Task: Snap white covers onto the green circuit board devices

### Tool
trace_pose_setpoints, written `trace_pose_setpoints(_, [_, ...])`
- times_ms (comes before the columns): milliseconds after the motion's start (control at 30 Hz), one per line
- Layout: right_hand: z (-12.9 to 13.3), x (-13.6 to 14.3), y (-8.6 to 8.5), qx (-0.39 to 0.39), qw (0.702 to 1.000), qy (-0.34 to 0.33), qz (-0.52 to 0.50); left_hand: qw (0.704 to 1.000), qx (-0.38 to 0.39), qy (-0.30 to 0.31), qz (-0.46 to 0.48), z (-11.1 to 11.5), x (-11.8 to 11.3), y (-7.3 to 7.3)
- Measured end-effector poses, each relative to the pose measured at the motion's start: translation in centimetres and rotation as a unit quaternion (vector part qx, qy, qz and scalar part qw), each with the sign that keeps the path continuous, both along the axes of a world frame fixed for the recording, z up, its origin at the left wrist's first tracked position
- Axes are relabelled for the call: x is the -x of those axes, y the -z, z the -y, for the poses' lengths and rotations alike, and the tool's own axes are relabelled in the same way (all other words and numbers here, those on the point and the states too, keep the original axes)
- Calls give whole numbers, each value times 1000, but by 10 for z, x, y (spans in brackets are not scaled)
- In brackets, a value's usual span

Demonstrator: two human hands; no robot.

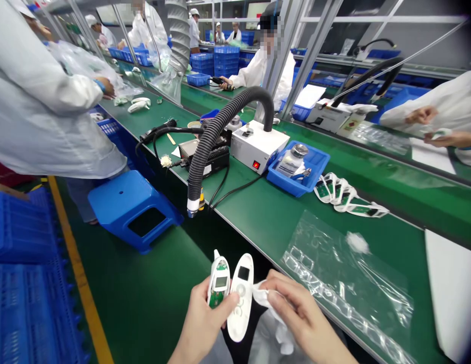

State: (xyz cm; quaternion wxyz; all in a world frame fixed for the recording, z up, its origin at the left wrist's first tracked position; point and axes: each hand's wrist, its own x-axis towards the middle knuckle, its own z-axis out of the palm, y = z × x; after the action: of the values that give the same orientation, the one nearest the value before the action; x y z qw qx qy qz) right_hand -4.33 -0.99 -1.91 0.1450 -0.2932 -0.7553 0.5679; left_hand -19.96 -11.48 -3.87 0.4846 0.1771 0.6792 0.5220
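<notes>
Low in the head view, my left hand (206,319) is closed around an ear thermometer (221,282). Its front is uncovered, so a green circuit board and a small grey display show. The same hand pinches a long oval white cover (239,309) under its thumb, standing beside the thermometer, with a dark window near its top. Close on the right, my right hand (298,308) grips a thin white cloth (283,333). One edge of the cloth reaches the cover's right side, but I cannot tell whether it touches. The cloth's lower end hangs down.
On the green bench, a clear plastic bag (334,268) lies nearest my right hand. Several white frames with boards (349,197) sit behind it. A blue tray (318,156), a white box (254,144) and a black hose (201,156) stand farther back. A blue stool (121,194) is at left.
</notes>
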Motion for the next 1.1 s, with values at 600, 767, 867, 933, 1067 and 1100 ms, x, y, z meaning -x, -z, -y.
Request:
trace_pose_setpoints(600, [-8, -5, 15, 110, 987, 114, 5, 998, 5, -27, 48, 0, -2, -3])
trace_pose_setpoints(767, [-5, -1, 24, 174, 971, 162, -30, 996, -4, -41, 77, 0, -3, -2])
trace_pose_setpoints(867, [-5, -3, 19, 145, 977, 153, -17, 994, -2, -48, 93, 0, -3, -1])
trace_pose_setpoints(933, [-6, -5, 14, 112, 983, 143, -2, 994, -2, -47, 103, 0, -3, -1])
trace_pose_setpoints(1067, [-13, -14, -3, 41, 991, 124, 27, 993, -8, -41, 109, -2, -3, -2])
trace_pose_setpoints(1100, [-17, -17, -9, 16, 992, 117, 32, 993, -8, -40, 109, -3, -3, -3])
